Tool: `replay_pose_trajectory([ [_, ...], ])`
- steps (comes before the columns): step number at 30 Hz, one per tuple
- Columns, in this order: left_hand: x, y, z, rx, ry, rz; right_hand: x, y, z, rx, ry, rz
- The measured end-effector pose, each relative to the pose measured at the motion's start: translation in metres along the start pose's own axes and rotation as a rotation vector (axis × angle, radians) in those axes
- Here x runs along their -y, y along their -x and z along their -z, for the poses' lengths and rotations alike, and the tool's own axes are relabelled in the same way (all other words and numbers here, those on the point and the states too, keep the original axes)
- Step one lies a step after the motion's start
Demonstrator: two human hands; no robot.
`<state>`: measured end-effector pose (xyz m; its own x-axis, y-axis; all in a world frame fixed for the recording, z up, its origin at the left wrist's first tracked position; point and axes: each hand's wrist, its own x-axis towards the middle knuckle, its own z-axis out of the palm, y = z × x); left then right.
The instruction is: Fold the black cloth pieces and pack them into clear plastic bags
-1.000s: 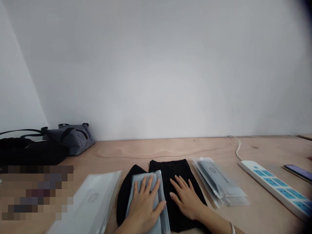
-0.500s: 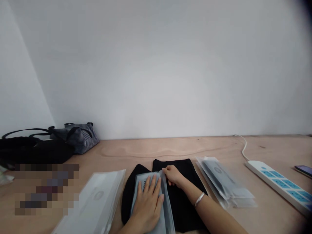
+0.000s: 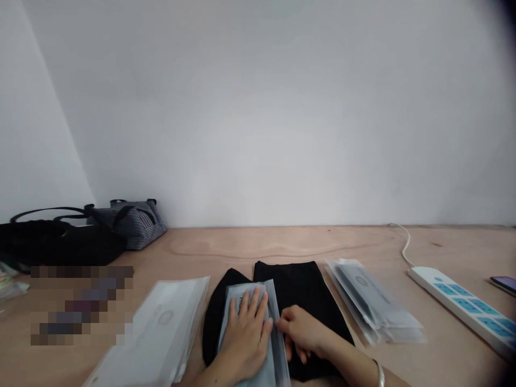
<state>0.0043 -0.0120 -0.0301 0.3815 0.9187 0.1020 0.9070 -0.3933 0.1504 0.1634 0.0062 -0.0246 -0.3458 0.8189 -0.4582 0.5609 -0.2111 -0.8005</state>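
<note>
My left hand (image 3: pixel 246 336) lies flat with its fingers spread on a frosted plastic zip bag (image 3: pixel 278 355). Something dark grey shows through the bag's plastic, and part of a printed word peeks out above my fingertips. On the bag's right long edge my right hand (image 3: pixel 302 333) is closed, thumb and index finger pinched at the rim; whether a slider is between them is hidden. Under the bag are folded black cloths (image 3: pixel 306 285), one reaching out on the left and one on the right.
To the left lies a stack of pale frosted zip bags (image 3: pixel 161 328). Filled frosted bags (image 3: pixel 368 301) lie at the right, beside a white power strip (image 3: pixel 463 306) and a phone (image 3: pixel 503 284). A black bag (image 3: pixel 60 244) and a striped bag (image 3: pixel 139 226) stand by the wall.
My right hand has slid down the bag's right edge, from near its top corner toward me. My left hand stays flat on the bag.
</note>
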Motion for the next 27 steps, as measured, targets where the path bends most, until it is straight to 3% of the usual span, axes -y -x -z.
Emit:
replay_pose_trajectory([
  [2, -0.001, -0.001, 0.000, -0.006, 0.005, -0.001, -0.014, 0.014, -0.011, 0.007, 0.018, 0.005],
  [5, -0.002, -0.001, 0.002, 0.001, 0.015, 0.014, -0.034, 0.030, -0.022, -0.085, 0.122, 0.140],
  [8, -0.003, -0.001, 0.004, 0.009, 0.017, 0.015, -0.041, 0.038, -0.020, -0.152, 0.149, 0.228],
  [11, -0.002, 0.000, 0.004, 0.003, 0.023, 0.007, -0.033, 0.037, -0.006, -0.222, 0.009, 0.268],
  [15, 0.000, 0.001, 0.003, -0.015, 0.051, 0.008, -0.015, 0.021, 0.012, -0.040, -0.087, 0.175],
  [17, 0.002, 0.001, 0.003, -0.025, 0.081, 0.011, -0.006, 0.008, 0.015, -0.016, -0.079, 0.129],
  [23, 0.005, 0.001, 0.000, -0.121, 0.200, 0.043, 0.017, -0.029, 0.006, -0.172, 0.025, 0.125],
  [27, 0.005, 0.002, -0.004, -0.181, 0.196, 0.046, 0.023, -0.037, -0.001, -0.306, 0.100, 0.165],
])
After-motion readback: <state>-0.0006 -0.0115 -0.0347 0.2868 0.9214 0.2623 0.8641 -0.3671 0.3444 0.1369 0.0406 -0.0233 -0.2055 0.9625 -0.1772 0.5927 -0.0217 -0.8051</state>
